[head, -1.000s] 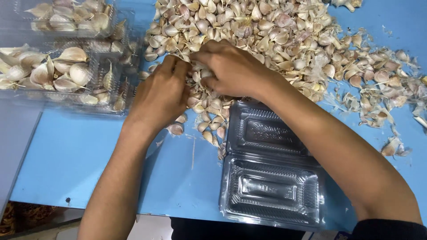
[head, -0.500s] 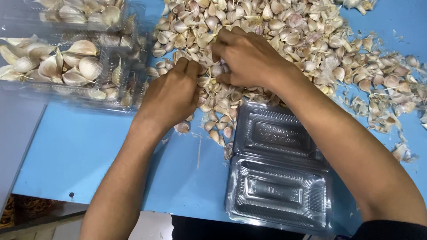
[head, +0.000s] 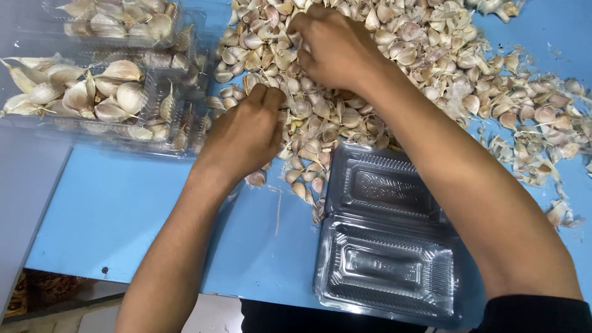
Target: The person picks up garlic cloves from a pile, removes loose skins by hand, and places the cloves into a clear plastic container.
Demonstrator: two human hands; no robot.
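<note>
Both hands are working in the heap of pale, papery garlic cloves [head: 370,74], which is lying just beyond the open clear plastic clamshell tray [head: 385,246]. The left hand [head: 243,139] is curling loosely over cloves; the right hand [head: 336,46] is pinching cloves, exact grasp hidden.

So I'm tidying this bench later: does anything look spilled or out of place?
Loose papery skins and stray cloves lie scattered over the blue table to the right of the garlic pile. A few cloves have strayed to the open empty clamshell tray. Nothing looks damaged.
</note>
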